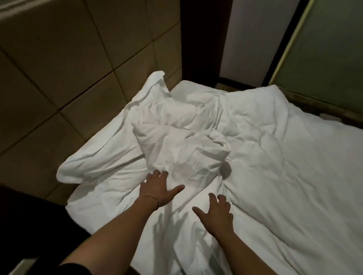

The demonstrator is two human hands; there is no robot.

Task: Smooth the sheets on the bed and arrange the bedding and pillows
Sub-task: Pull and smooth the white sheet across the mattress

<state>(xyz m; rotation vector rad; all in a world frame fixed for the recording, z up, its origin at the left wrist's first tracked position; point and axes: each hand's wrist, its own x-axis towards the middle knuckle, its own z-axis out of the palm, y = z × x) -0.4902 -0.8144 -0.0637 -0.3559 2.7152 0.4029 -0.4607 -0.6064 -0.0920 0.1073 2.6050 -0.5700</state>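
Note:
A white duvet (292,178) covers the bed, wrinkled and bunched toward the head end. A crumpled white pillow (184,150) lies on top near the middle left. A second, flatter pillow (110,149) leans at the padded headboard. My left hand (158,188) reaches with spread fingers to the crumpled pillow's near edge, fingertips touching the fabric. My right hand (215,213) hovers just over the duvet with fingers spread and slightly bent, holding nothing. Both forearms stretch in from the bottom of the view.
A tan padded headboard (58,67) with square panels runs along the left. A dark gap and a pale wall panel (256,34) stand beyond the bed's far corner. A greenish wall (345,52) borders the far side. Dark floor lies at the lower left.

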